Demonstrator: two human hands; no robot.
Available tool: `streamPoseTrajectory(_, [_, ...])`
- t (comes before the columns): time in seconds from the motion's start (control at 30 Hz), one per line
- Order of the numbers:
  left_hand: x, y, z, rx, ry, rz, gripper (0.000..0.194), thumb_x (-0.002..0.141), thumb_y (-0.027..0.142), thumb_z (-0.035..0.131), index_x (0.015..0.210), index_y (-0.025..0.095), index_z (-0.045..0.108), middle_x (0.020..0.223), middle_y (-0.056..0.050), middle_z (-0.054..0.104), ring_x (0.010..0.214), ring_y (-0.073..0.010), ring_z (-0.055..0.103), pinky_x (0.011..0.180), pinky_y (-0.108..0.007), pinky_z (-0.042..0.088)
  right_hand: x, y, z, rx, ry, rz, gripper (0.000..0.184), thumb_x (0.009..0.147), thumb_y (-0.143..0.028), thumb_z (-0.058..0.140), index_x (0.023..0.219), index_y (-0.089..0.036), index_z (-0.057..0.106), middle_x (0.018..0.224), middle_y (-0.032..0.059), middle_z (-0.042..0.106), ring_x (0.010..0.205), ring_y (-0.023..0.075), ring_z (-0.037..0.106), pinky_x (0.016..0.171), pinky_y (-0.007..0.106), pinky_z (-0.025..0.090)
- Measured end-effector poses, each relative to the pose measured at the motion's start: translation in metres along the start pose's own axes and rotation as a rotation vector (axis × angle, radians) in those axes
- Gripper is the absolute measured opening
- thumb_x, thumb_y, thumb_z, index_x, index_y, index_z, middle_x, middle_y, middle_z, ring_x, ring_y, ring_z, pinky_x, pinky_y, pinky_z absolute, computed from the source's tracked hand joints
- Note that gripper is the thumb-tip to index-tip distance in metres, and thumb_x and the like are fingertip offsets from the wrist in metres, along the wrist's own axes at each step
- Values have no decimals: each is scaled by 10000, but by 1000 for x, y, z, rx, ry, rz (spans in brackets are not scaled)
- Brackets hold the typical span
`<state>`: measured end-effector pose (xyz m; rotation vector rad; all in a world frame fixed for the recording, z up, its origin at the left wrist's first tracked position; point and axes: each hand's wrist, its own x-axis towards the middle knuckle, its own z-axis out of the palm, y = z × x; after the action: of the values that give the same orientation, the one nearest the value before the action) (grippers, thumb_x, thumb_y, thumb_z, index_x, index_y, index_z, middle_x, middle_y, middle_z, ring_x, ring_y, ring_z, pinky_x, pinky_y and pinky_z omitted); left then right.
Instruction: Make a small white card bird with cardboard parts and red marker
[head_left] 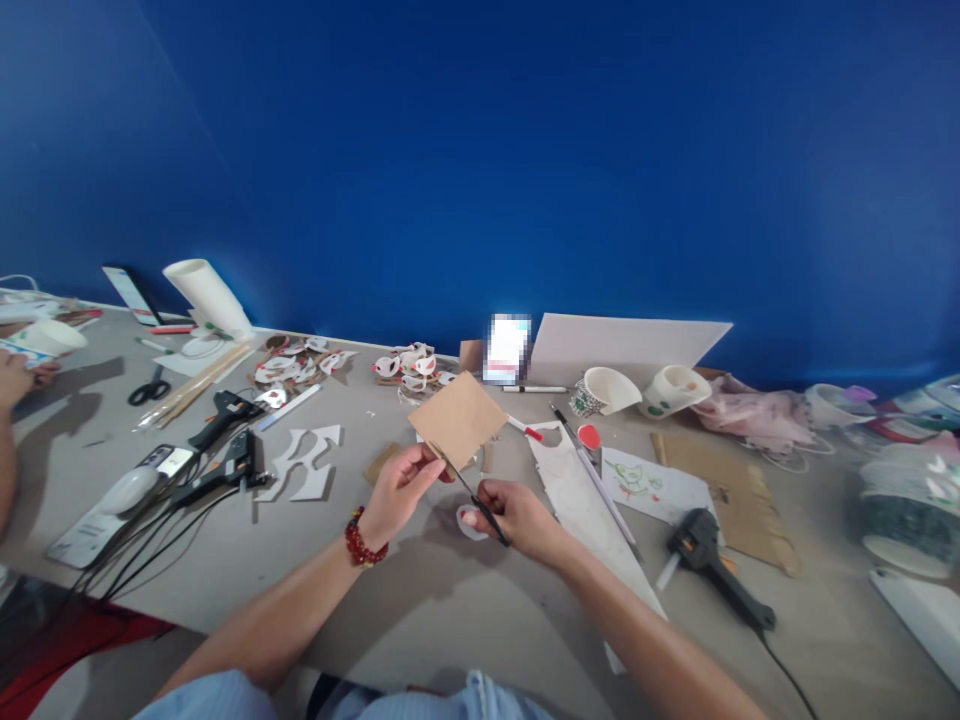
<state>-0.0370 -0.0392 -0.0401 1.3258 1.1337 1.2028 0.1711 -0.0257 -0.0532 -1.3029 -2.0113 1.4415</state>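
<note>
My left hand [409,483] is closed on the lower edge of a square piece of brown cardboard [459,418], held tilted above the table. In my right hand [517,515] is a pair of black scissors [489,518], its fingers wrapped round the handles. The blades reach up to the left, at the cardboard's lower edge beside my left fingers. Under the scissors shows a small white ring-like piece [471,522]. Another brown scrap [385,462] lies behind my left hand.
Glue guns [217,470] with cables and a power strip [112,510] lie at left; another glue gun [716,565] is at right. Cut-out birds [409,367], a phone [508,348] and paper cups [606,390] stand along the blue wall. A co-worker's hand [19,380] shows far left.
</note>
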Motion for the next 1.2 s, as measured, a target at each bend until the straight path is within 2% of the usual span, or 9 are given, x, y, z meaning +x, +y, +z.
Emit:
streamPoseTrajectory(0.2, [0,-3,0,16,4,13,211,890,352,592,861,153,654,800,-38,693,772,-170,654,751,-267,510,0,-3,0,-45,48,-13,568,703,-626,671,571,-207,311,534,-71,293,540,95,269,472,222,177])
streamPoseTrajectory(0.4, [-1,1,0,70,33,82,271,916,367,542,783,155,646,770,-34,677,774,-170,628,751,-264,485,-1,-5,3,-67,73,8,560,695,-616,688,577,-205,326,530,-75,308,532,93,273,477,226,186])
streamPoseTrajectory(0.67, [-3,1,-2,320,76,84,300,924,374,508,727,168,604,646,13,591,616,-126,527,588,-219,403,-2,-6,4,22,-39,37,535,695,-633,693,612,-207,381,513,-66,387,506,92,337,458,212,221])
streamPoseTrajectory(0.93, [-2,4,-3,294,53,80,275,928,363,500,766,171,613,729,-6,664,684,-137,589,652,-218,444,1,-7,6,16,-25,12,567,677,-667,685,597,-208,364,513,-67,356,514,92,323,460,213,204])
streamPoseTrajectory(1.2, [-2,-1,-4,316,69,57,299,917,407,505,754,175,602,703,-3,642,670,-141,572,621,-215,430,1,-9,7,-29,17,-5,575,696,-675,653,594,-209,332,551,-69,296,552,98,276,476,223,195])
